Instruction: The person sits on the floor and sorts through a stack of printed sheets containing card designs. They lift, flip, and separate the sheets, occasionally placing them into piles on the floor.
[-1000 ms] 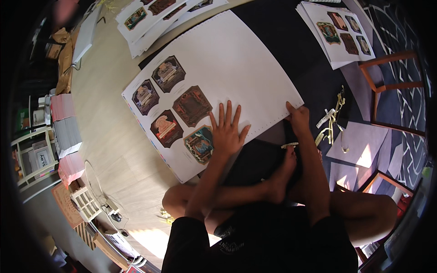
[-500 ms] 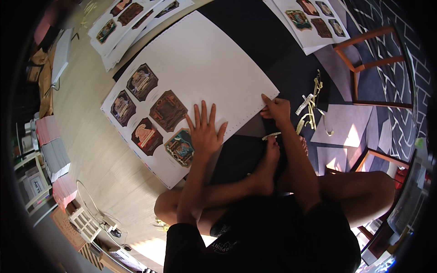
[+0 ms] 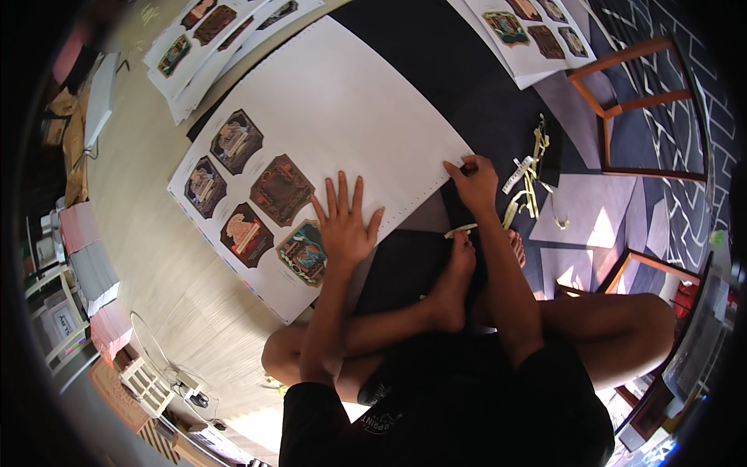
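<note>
A large white sheet (image 3: 350, 101) lies slanted before me, with several dark, ornate badge-shaped pictures printed toward its left and lower side. My left hand (image 3: 346, 229) rests flat on it, fingers spread, beside the brown badge print (image 3: 282, 189) and the green one (image 3: 305, 253). At the sheet's right corner is my right hand (image 3: 476, 185), with its thumb on the paper edge and its other fingers curled at the corner. The fingertips there are partly hidden. Under the sheet lies a dark mat (image 3: 420, 39).
More printed sheets are stacked at the upper left (image 3: 183, 97) and upper right (image 3: 533, 78). Pale curled strips (image 3: 535, 179) lie right of my hand. Wooden frames (image 3: 605, 152) stand at the right. Paper stacks (image 3: 93, 268) line the far left. My bare feet (image 3: 455, 280) are near the sheet.
My right thumb and fingers have shifted at the sheet's corner, the fingers now more curled. My left hand stays flat on the sheet. The whole view has moved slightly.
</note>
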`<state>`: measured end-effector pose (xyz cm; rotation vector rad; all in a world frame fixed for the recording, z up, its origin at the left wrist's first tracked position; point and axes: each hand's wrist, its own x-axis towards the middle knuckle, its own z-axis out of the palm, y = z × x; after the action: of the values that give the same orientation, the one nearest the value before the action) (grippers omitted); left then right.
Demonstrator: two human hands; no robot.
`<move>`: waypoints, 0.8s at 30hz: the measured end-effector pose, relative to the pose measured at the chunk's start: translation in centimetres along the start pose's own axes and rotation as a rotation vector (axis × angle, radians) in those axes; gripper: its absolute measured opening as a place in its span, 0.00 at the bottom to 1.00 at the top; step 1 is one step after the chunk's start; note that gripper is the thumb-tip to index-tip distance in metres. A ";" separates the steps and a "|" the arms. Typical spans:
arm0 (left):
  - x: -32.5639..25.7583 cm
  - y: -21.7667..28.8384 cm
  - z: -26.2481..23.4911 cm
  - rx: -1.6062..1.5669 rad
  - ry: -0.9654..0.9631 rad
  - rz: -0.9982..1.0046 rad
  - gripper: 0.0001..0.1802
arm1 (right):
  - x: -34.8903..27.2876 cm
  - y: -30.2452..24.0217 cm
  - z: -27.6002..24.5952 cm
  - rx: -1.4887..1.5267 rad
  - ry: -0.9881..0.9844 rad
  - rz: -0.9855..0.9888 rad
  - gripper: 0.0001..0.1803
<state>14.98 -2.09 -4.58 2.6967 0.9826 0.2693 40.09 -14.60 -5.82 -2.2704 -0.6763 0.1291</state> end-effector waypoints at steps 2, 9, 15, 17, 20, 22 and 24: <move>-0.2 -0.1 0.1 0.010 0.011 0.003 0.38 | -0.1 -0.9 -0.7 0.164 -0.132 0.137 0.20; -0.1 0.1 -0.2 -0.035 0.028 -0.008 0.37 | -1.4 -1.9 1.3 0.959 -0.315 0.647 0.17; -0.1 -0.1 -0.4 -0.043 -0.021 -0.027 0.38 | -1.8 -0.8 1.6 0.805 -0.399 0.575 0.19; -0.1 0.0 -0.2 -0.047 -0.011 -0.028 0.38 | -1.6 -1.1 1.5 0.810 -0.399 0.554 0.19; -0.1 -0.2 0.0 -0.046 0.010 -0.023 0.38 | -1.0 -0.6 1.8 0.760 -0.436 0.546 0.19; -0.2 0.0 0.2 -0.051 0.013 -0.020 0.38 | -0.9 -0.1 1.6 0.730 -0.445 0.552 0.19; -0.2 -0.3 0.1 -0.048 0.006 -0.018 0.38 | -1.0 -0.6 1.7 0.737 -0.429 0.557 0.18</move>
<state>14.61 -2.01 -4.75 2.6443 0.9892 0.2936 38.50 -13.64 -6.71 -1.6467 -0.1252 0.9839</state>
